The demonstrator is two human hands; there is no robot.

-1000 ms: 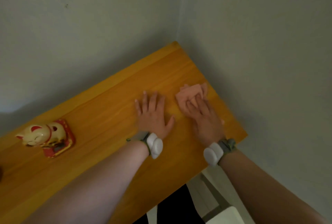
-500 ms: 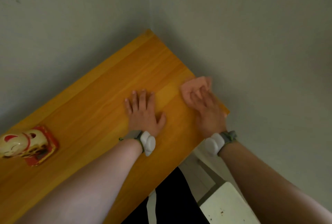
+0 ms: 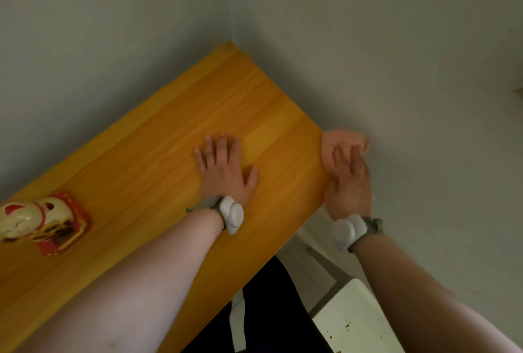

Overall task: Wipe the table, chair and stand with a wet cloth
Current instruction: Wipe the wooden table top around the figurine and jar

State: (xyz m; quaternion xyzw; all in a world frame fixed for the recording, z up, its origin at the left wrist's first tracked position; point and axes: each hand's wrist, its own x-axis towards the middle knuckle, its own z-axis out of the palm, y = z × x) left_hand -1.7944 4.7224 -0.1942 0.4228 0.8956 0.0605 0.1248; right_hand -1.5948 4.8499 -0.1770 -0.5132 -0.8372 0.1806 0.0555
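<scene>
Right now the right hand (image 3: 349, 182) is just off the end of the table (image 3: 198, 114), its fingers bent over the pink cloth (image 3: 342, 140) and holding it against the end edge, in the narrow gap between that edge and the wall (image 3: 410, 75). The cloth bunches ahead of the fingertips, and most of it appears to hang past the tabletop rather than lie on it. The main risk, as I judge it, is the cloth slipping out of a loose hold and dropping down the gap below the hand, where it would be awkward to reach. The knuckles could also scrape the wall on the hand's far side, or the wet cloth could smear it. The left hand (image 3: 226, 171) lies flat and relaxed on the wood, fingers spread and holding nothing, and it seems to brace the body. If the wood under that palm gets wet, the hand may slide and the lean may give way. Well off to the left of the left hand stands a cat figurine (image 3: 36, 219), and a long careless sweep that way could knock it over. Below the right forearm a white surface (image 3: 351, 324) with brown specks looks unwiped.
</scene>
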